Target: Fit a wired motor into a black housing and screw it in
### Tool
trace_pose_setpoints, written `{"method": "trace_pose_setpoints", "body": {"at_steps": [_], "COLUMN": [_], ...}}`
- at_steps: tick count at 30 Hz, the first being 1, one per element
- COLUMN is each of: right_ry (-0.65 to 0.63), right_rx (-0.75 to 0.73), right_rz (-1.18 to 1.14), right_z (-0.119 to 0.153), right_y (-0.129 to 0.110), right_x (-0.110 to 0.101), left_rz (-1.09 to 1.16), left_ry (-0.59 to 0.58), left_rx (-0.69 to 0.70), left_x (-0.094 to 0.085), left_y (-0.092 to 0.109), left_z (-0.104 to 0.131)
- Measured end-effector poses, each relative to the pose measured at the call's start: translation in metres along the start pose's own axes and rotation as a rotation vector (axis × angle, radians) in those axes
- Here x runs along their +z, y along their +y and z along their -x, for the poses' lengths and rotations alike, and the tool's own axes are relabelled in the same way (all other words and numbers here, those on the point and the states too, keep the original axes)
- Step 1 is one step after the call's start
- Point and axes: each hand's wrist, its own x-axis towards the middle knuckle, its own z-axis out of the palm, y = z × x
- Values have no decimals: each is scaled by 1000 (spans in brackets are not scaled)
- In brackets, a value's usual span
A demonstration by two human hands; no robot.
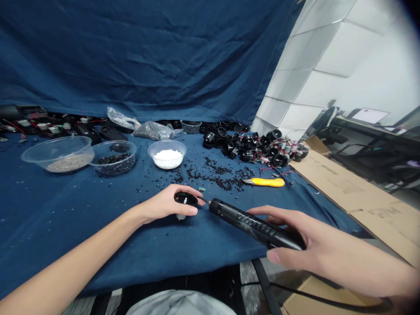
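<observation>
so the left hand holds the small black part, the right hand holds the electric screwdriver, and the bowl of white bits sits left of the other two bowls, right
Not quite. In the head view the bowl of white bits sits right of the other two bowls. The left hand does hold the small black part, and the right hand the electric screwdriver.

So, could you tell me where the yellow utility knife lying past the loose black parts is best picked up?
Probably across the middle of its yellow handle, coming from above. The yellow utility knife lies flat on the blue cloth, long axis left to right, so its long sides are open to a pinch. Avoid the narrow left tip, where the blade seems to be.
</observation>
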Motion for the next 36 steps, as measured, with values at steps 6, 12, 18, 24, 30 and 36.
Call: {"method": "trace_pose_setpoints", "body": {"at_steps": [6, 12, 18, 24, 30, 36], "right_ry": [-5, -9, -34, -65, -79, -84], "right_rx": [-2, 10, 34, 76, 89, 74], "right_rz": [7, 9, 21, 25, 5, -7], "right_z": [0, -2, -1, -1, -1, -1], "right_y": [0, 3, 5, 11, 10, 13], "right_x": [1, 1, 2, 2, 2, 4], "left_rz": [-5, -12, -17, -37, -49, -61], "left_ry": [14, 9, 10, 13, 5, -1], "left_rx": [0, 4, -5, 9, 10, 8], "left_x": [0, 0, 0, -1, 0, -1], "left_y": [1, 1, 2, 1, 0, 0], "left_z": [0, -1, 0, 0, -1, 0]}}
